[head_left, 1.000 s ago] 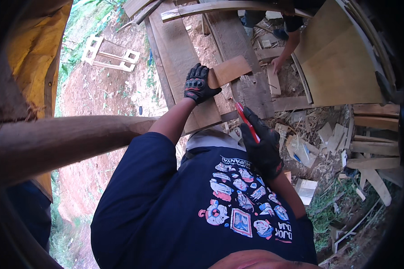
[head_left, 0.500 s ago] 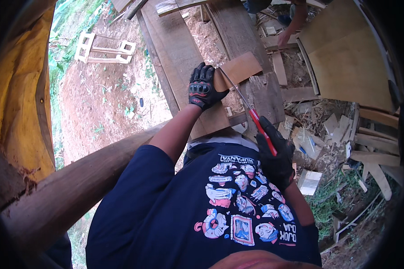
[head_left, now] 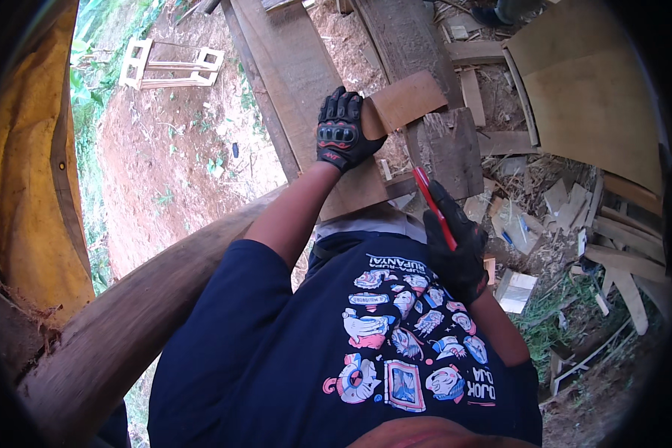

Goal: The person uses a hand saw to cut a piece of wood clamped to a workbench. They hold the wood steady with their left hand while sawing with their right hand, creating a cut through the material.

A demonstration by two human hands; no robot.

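Note:
My left hand (head_left: 343,133), in a black glove with red trim, lies flat with fingers stretched out on a wide wooden plank (head_left: 295,63). Its thumb side presses against a short reddish-brown board (head_left: 405,104), which lies crosswise over the gap between that plank and a darker plank (head_left: 407,41). In my black-gloved right hand (head_left: 457,246) is a red-handled saw (head_left: 434,207), gripped close to my body and pointing toward the short board. The blade is hardly visible now; the earlier picture shows it thin and straight, against the short board.
A round log rail (head_left: 157,291) runs past my left side. Beyond it, a small wooden frame (head_left: 170,66) rests on bare soil. At right stands a large plywood sheet (head_left: 590,97), with offcuts (head_left: 515,224) and scrap boards (head_left: 623,261) below. Another person's foot (head_left: 493,15) shows at the top.
The right hand's saw no longer shows its blade across the short board. The short board sits slightly farther right and higher in view. The other person's hand has left the picture.

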